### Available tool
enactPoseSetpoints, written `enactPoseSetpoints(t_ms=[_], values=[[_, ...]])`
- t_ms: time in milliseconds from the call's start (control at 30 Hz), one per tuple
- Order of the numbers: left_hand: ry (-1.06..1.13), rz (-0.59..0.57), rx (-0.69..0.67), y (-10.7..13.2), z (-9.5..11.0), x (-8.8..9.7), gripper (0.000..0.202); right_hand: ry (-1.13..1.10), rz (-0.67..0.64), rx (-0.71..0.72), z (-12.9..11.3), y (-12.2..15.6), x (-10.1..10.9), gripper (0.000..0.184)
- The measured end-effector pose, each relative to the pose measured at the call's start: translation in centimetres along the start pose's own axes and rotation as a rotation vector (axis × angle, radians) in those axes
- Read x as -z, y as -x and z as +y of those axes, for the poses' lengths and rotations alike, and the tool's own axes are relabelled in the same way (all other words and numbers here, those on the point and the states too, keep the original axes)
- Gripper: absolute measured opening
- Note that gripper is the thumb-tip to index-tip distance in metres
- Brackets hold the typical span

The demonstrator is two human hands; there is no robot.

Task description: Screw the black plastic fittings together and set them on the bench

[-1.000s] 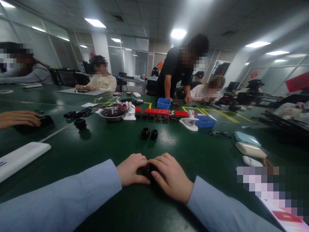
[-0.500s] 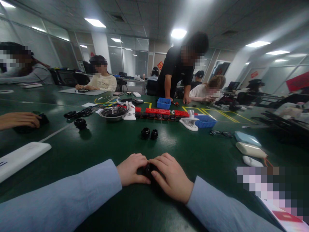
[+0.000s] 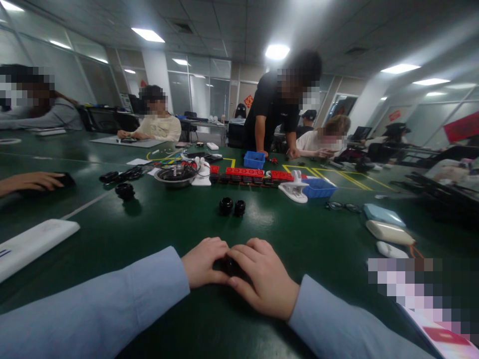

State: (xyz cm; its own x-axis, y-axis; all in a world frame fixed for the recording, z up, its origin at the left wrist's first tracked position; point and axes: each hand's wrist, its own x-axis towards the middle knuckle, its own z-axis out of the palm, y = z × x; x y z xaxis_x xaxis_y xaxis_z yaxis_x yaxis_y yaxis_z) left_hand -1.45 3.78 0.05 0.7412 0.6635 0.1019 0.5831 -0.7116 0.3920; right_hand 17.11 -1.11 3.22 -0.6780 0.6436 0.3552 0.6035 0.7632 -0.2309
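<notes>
A glossy black round piece point(image 3: 232, 268) is held between my two hands just above or on the green table, mostly covered by fingers. My left hand point(image 3: 205, 262) is closed on its left side, thumb below and fingers above. Curled over the top and right side, my right hand point(image 3: 265, 278) grips the same piece, its thumb close to the left thumb. Beyond them stand two glossy black round fittings, a larger one point(image 3: 226, 206) and a smaller one point(image 3: 240, 208). Another black fitting point(image 3: 124, 192) sits farther left.
Across the table are a metal bowl point(image 3: 175, 175) of dark parts, red blocks point(image 3: 245, 172), a white clip stand point(image 3: 295, 188) and a blue bin point(image 3: 319, 188). A white case point(image 3: 37, 245) lies left, near a co-worker's hand point(image 3: 33, 183). Glasses point(image 3: 342, 206) and pouches point(image 3: 389, 232) lie right.
My right hand has turned slightly over the black piece, its thumb shifting left and down, so less of the piece shows. At left, the co-worker's hand has lowered and flattened.
</notes>
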Motion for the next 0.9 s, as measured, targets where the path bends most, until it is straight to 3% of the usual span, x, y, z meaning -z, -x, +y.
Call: enactPoseSetpoints(t_ms=[900], values=[[-0.016, -0.006, 0.021, 0.0, 0.25, 0.12, 0.029, 0.044, -0.072, 0.054, -0.7, 0.02, 0.14, 0.035]])
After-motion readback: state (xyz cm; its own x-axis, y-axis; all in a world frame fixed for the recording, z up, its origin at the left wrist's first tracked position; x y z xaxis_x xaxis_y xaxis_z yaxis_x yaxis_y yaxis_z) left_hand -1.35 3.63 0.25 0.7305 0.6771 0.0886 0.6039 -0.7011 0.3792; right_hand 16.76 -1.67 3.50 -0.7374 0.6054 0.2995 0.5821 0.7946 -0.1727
